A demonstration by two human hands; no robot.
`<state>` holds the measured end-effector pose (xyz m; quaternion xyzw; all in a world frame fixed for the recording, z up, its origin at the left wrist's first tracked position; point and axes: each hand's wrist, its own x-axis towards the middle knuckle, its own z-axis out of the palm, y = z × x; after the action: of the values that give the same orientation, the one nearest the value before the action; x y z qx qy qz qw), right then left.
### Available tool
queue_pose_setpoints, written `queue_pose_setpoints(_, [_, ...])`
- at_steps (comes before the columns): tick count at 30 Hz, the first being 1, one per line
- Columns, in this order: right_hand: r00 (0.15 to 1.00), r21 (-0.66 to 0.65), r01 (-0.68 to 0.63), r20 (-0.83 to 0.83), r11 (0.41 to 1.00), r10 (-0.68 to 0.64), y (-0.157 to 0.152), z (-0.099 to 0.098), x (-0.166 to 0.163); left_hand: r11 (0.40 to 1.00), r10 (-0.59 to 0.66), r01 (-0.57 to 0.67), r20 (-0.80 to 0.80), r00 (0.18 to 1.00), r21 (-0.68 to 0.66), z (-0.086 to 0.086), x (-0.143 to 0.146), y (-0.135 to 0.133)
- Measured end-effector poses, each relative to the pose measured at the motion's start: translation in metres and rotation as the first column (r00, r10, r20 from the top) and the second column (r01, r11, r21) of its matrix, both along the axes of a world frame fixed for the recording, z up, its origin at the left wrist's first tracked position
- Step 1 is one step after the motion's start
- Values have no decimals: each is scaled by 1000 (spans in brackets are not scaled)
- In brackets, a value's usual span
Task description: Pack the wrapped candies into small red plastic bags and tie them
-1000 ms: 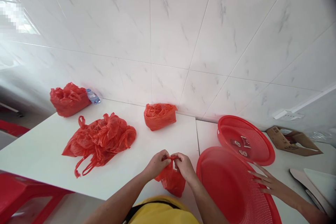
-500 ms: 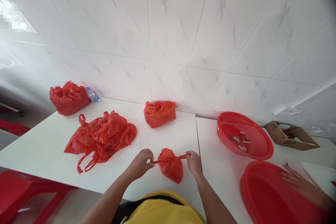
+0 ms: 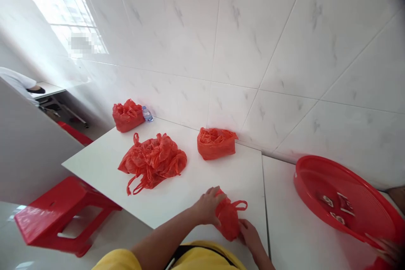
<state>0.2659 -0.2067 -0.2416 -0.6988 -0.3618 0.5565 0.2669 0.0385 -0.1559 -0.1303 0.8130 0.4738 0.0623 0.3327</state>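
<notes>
A small tied red plastic bag [image 3: 229, 220] is at the front of the white table, one handle loop standing out to its right. My left hand [image 3: 207, 206] is closed around its left side, thumb low and fingers over the top. At the lower right of the bag, my right hand [image 3: 249, 236] grips it, with some fingertips hidden behind the plastic. Left of my hands lies a heap of red plastic bags [image 3: 155, 161] with loose handles. An open-topped red bag [image 3: 217, 147] of folded plastic stands by the wall.
Another red bag [image 3: 127, 118] and a clear bottle [image 3: 147, 114] stand at the far left corner. On the right, a red plastic basket [image 3: 316, 202] holds several small packets; another person's blurred hand [image 3: 386, 249] is at its rim. A red stool [image 3: 57, 204] stands below the table's left edge.
My hands have let go of the two stretched bag ends and now hold the bag's body. The view has swung left. The other person's hand and the basket have moved closer together.
</notes>
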Motion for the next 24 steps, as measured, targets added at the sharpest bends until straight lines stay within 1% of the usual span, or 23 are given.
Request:
queue_pose_setpoints(1, [998, -17, 2, -57, 1000, -3, -4, -5, -4, 1000, -25, 24, -47, 999, -18, -6, 5, -1])
queue_pose_setpoints(3, [993, -31, 4, -120, 1000, -8, -11, -12, -6, 998, -29, 22, -117, 993, -64, -14, 7, -2])
queue_pose_setpoints(5, [986, -47, 15, -163, 999, -22, -16, -17, -3, 996, 10, -23, -147, 989, -90, -14, 2, 1])
queue_pose_setpoints(6, [983, -69, 28, -180, 997, -40, -17, -19, 0, 995, 43, -55, -148, 988, -83, -10, -4, 4])
queue_pose_setpoints(8, [977, -120, 67, -193, 990, -90, -19, -20, 7, 990, 129, -134, -129, 983, -34, 4, -20, 12])
queue_pose_setpoints(10, [975, -146, 96, -184, 985, -122, -20, -20, 11, 971, 238, -236, -95, 967, 36, 25, -42, 21])
queue_pose_setpoints(13, [978, -144, 98, -167, 985, -122, -20, -16, 12, 905, 402, -392, -29, 915, 167, 63, -82, 36])
queue_pose_setpoints(14, [980, -149, 94, -161, 984, -118, -19, -15, 12, 872, 451, -440, -3, 892, 216, 77, -96, 40])
queue_pose_setpoints(15, [981, -156, 92, -155, 983, -117, -19, -14, 11, 817, 510, -498, 40, 859, 289, 89, -110, 43])
queue_pose_setpoints(16, [982, -163, 91, -152, 982, -116, -18, -13, 11, 696, 574, -576, 149, 805, 428, 101, -123, 46])
queue_pose_setpoints(17, [982, -168, 91, -149, 982, -117, -17, -12, 10, 554, 628, -635, 230, 743, 538, 111, -136, 49])
queue_pose_setpoints(19, [982, -172, 94, -148, 981, -120, -17, -12, 10, 319, 727, -683, 293, 621, 657, 122, -158, 55])
queue_pose_setpoints(20, [981, -172, 95, -151, 981, -121, -16, -12, 10, 236, 780, -692, 291, 554, 683, 122, -168, 58])
queue_pose_setpoints(21, [980, -172, 95, -154, 980, -122, -16, -12, 10, 184, 827, -697, 273, 491, 693, 118, -177, 61])
queue_pose_setpoints(22, [980, -173, 96, -158, 980, -124, -16, -12, 10, 162, 865, -705, 245, 438, 690, 111, -185, 64])
queue_pose_setpoints(23, [979, -174, 97, -160, 980, -125, -16, -11, 10, 180, 892, -723, 199, 405, 667, 100, -192, 68])
queue_pose_setpoints(24, [979, -175, 100, -161, 980, -128, -17, -11, 10, 229, 906, -743, 142, 399, 629, 87, -199, 71])
